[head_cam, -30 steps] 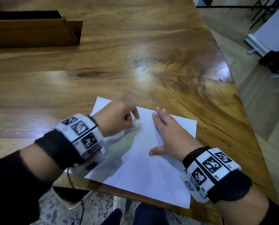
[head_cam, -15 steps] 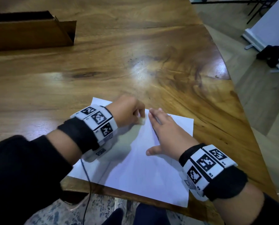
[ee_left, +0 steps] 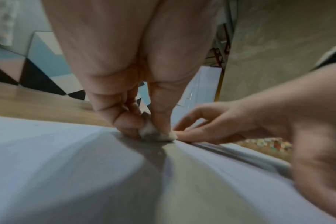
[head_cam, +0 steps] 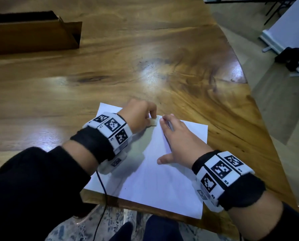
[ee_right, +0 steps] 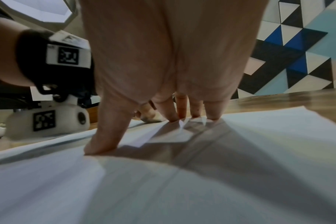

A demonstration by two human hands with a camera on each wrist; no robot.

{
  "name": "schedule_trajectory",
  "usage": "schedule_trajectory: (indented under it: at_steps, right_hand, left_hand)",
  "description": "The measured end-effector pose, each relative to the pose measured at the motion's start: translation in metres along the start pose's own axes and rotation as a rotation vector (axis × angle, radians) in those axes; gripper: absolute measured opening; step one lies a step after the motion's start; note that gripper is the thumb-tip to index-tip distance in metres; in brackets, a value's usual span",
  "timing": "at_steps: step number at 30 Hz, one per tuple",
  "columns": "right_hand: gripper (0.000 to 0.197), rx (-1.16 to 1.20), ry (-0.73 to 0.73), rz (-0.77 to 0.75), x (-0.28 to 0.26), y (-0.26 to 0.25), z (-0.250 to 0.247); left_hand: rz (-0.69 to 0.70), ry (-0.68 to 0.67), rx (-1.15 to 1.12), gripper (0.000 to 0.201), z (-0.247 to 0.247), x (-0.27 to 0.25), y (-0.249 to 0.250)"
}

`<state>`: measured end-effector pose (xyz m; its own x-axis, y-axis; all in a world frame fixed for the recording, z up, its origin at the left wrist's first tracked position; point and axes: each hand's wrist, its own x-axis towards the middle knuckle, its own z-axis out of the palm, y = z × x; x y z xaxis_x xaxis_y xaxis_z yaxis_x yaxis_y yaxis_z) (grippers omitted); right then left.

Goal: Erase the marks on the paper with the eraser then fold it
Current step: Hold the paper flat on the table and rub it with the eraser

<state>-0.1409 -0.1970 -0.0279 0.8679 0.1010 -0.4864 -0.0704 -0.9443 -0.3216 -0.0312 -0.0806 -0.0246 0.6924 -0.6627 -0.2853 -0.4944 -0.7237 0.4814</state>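
Left hand (head_cam: 138, 117) fingers curled in a pinching grip, right hand (head_cam: 178, 141) flat, fingers straight.

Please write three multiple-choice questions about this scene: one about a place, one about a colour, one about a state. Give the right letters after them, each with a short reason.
1. Where on the paper is the eraser?
A. near the far edge
B. at the near edge
C. off the paper, by the cardboard box

2. What colour is the paper?
A. yellow
B. white
C. black

3. How does the right hand lie?
A. curled in a fist
B. lifted in the air
C. flat, fingers pressing the paper

Answers:
1 A: the left hand pinches the eraser by the far edge.
2 B: the sheet is white on the brown table.
3 C: the right wrist view shows straight fingers touching the sheet.
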Motion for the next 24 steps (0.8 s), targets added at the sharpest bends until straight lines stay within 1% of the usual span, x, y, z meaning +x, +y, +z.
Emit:
schedule_trajectory:
  at_steps: [2,3,5,7,8,9,12,14,16,18,19,20,21,22,24]
  right_hand:
    - [0.116,0.005,0.002,0.0,0.0,0.0,0.0]
    - [0.116,0.011,0.004,0.001,0.0,0.0,0.001]
    - [0.116,0.02,0.001,-0.002,0.0,0.0,0.001]
    - [0.115,0.031,0.006,-0.004,-0.001,0.001,0.002]
    - [0.115,0.033,0.008,-0.005,-0.001,0.001,0.002]
    - [0.115,0.031,0.009,-0.008,0.0,0.001,0.002]
    - [0.115,0.031,0.017,-0.004,0.0,0.002,0.003]
    - [0.116,0.033,0.015,-0.004,0.0,0.002,0.003]
    - [0.116,0.035,0.012,-0.006,0.001,0.002,0.003]
    - [0.115,0.03,0.012,-0.007,0.001,0.002,0.003]
    - [0.115,0.026,0.013,-0.008,0.001,0.002,0.003]
    - [0.115,0.022,0.013,-0.007,0.0,0.002,0.003]
    - [0.115,0.019,0.012,-0.006,0.0,0.002,0.003]
    - [0.115,0.018,0.013,-0.005,0.0,0.001,0.003]
    - [0.115,0.019,0.016,-0.002,0.001,0.002,0.004]
  left_hand:
    - [0.015,-0.014,0.004,0.008,0.005,-0.015,-0.004]
    - [0.04,-0.049,0.011,0.008,0.008,-0.029,-0.008]
    - [0.083,-0.166,0.032,0.008,0.013,-0.059,-0.015]
    - [0.068,-0.254,0.013,0.006,0.014,-0.07,-0.02]
    - [0.063,-0.244,0.009,0.008,0.012,-0.066,-0.019]
    - [0.065,-0.207,0.019,0.011,0.009,-0.057,-0.018]
    - [0.058,-0.049,0.006,0.01,0.001,-0.024,-0.009]
    - [0.052,-0.042,0.0,0.009,0.004,-0.026,-0.01]
    - [0.095,-0.121,0.033,0.007,0.012,-0.051,-0.017]
    - [0.136,-0.25,0.037,0.003,0.018,-0.077,-0.021]
    - [0.142,-0.299,0.03,0.003,0.018,-0.081,-0.021]
    - [0.144,-0.312,0.034,0.004,0.015,-0.078,-0.021]
    - [0.143,-0.292,0.046,0.007,0.012,-0.069,-0.019]
    - [0.137,-0.237,0.054,0.01,0.008,-0.056,-0.016]
    - [0.109,-0.089,0.044,0.011,0.003,-0.032,-0.01]
